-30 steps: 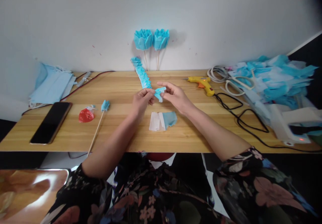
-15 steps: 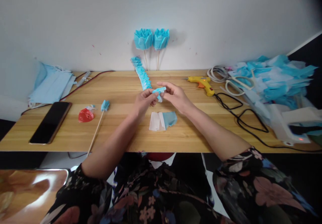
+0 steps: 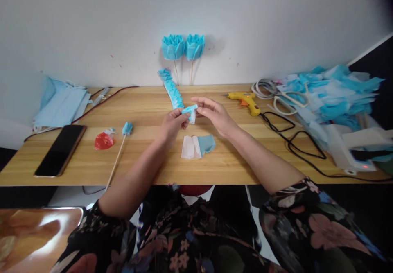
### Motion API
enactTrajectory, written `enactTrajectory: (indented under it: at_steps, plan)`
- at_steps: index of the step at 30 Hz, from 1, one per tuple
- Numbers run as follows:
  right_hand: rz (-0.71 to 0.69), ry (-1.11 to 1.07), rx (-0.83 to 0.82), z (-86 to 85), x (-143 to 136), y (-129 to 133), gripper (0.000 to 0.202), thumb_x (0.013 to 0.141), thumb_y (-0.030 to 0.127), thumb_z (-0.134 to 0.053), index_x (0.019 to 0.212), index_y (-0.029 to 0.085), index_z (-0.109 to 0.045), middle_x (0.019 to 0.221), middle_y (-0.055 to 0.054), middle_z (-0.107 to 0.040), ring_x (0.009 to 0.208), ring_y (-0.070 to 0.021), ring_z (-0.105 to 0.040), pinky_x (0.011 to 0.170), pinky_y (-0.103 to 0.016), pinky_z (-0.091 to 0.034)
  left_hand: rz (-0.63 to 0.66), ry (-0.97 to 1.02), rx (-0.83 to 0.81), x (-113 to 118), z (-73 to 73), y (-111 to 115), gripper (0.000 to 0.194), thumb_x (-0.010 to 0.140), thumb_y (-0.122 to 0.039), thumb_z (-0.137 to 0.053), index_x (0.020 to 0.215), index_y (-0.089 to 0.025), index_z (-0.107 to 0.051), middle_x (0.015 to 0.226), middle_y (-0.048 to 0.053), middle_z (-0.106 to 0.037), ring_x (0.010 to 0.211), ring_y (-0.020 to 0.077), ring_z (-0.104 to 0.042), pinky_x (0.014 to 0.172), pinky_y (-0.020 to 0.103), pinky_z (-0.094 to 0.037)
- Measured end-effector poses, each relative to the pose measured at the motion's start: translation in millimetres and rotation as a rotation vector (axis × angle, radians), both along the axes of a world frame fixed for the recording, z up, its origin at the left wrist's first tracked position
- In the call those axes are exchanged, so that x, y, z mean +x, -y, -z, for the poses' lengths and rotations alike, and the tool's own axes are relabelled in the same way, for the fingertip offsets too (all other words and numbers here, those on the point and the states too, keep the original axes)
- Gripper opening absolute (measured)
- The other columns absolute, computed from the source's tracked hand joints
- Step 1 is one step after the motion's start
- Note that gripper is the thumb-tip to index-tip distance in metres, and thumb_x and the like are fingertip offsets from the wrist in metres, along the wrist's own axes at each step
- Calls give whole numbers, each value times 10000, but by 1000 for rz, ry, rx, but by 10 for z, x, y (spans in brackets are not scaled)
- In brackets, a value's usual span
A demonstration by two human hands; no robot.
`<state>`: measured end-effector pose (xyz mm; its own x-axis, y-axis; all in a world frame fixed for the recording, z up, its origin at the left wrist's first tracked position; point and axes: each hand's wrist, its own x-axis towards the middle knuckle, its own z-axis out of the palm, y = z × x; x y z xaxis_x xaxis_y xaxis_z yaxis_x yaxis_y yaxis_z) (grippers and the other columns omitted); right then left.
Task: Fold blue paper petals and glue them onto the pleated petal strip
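My left hand [image 3: 175, 122] pinches a small folded piece of blue and white mask fabric [image 3: 190, 111] between thumb and fingers, above the table. Close beside the piece's right edge is my right hand [image 3: 212, 114], its index finger stretched out and its thumb apart; whether the thumb touches the fabric is hard to see. Below both hands lie a flat white and blue fabric piece [image 3: 198, 146] on the wood. Behind my left hand runs a row of pleated blue fabric petals [image 3: 172, 89].
Two blue fabric flowers [image 3: 173, 48] on sticks lean against the wall. To the right are a yellow glue gun [image 3: 244, 98], scissors [image 3: 290, 101] and a fabric heap [image 3: 334, 97]. Leftward are a budded stick [image 3: 118, 156], red wrapper [image 3: 103, 141], phone [image 3: 60, 150] and masks [image 3: 61, 103].
My right hand has loosened its pinch on the fabric piece, its fingers now further apart. The piece has shifted slightly left with my left hand. The view has moved a little.
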<state>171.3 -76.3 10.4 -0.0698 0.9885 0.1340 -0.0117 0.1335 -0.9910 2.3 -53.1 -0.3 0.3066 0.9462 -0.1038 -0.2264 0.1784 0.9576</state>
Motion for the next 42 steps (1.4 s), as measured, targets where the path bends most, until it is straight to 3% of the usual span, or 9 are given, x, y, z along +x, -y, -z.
enactTrajectory:
  at_steps: [4, 10, 16, 21, 24, 29, 34, 42]
  plan:
    - [7, -18, -14, 3, -2, 1, 371, 845, 385, -681, 1182, 235, -715, 925, -1, -663, 902, -165, -630, 880, -346, -544, 9, 1, -2, 9, 11, -1, 172, 836, -85, -650, 677, -142, -617, 526, -21, -566, 469, 60, -455, 520, 209, -346]
    - [41, -25, 22, 69, 3, -40, 373, 780, 341, -741, 1137, 233, -728, 823, 25, -630, 806, -148, -603, 848, -333, -538, 38, -15, 13, 7, 23, 5, 184, 824, -93, -686, 667, -148, -608, 520, -30, -556, 474, 58, -448, 525, 207, -342]
    - [100, -38, -13, 38, 90, -68, 376, 830, 412, -698, 1160, 233, -717, 895, 4, -688, 842, -148, -620, 823, -315, -535, 19, 26, -16, -27, 6, -19, 232, 854, -93, -646, 638, -152, -587, 507, -23, -547, 464, 64, -447, 522, 209, -340]
    - [-3, 35, -29, 39, 81, -62, 424, 861, 429, -663, 1235, 229, -671, 982, -22, -724, 939, -174, -660, 840, -326, -532, -3, 113, -55, -55, -28, -27, 306, 884, -124, -652, 606, -164, -532, 500, -32, -511, 458, 63, -441, 512, 210, -324]
    - [-35, 182, 79, 66, 40, -50, 466, 844, 328, -661, 1300, 238, -620, 1078, -45, -744, 1025, -207, -668, 891, -365, -534, -29, 134, -114, -53, -50, -29, 337, 865, -159, -719, 607, -168, -502, 511, -49, -490, 453, 55, -436, 501, 208, -317]
    - [112, 553, 410, 106, 8, -27, 541, 809, 124, -634, 1324, 280, -574, 1329, -77, -679, 1212, -263, -606, 966, -443, -531, -64, 235, -272, -40, -104, -25, 298, 884, -121, -681, 664, -171, -487, 521, -65, -480, 447, 47, -437, 487, 199, -322]
    - [117, 722, 686, 143, -15, -8, 395, 889, 178, -669, 1256, 292, -578, 1366, -82, -653, 1285, -289, -571, 1098, -521, -439, -33, 301, -325, -36, -133, -4, 279, 890, -129, -696, 705, -173, -492, 537, -76, -469, 449, 40, -433, 487, 189, -330]
    - [156, 732, 634, 168, -9, -14, 35, 963, 282, -612, 980, 296, -640, 1260, -49, -680, 1214, -290, -594, 1074, -529, -419, -10, 300, -319, -34, -128, 12, 299, 862, -131, -736, 715, -182, -481, 548, -80, -474, 462, 42, -441, 490, 185, -333]
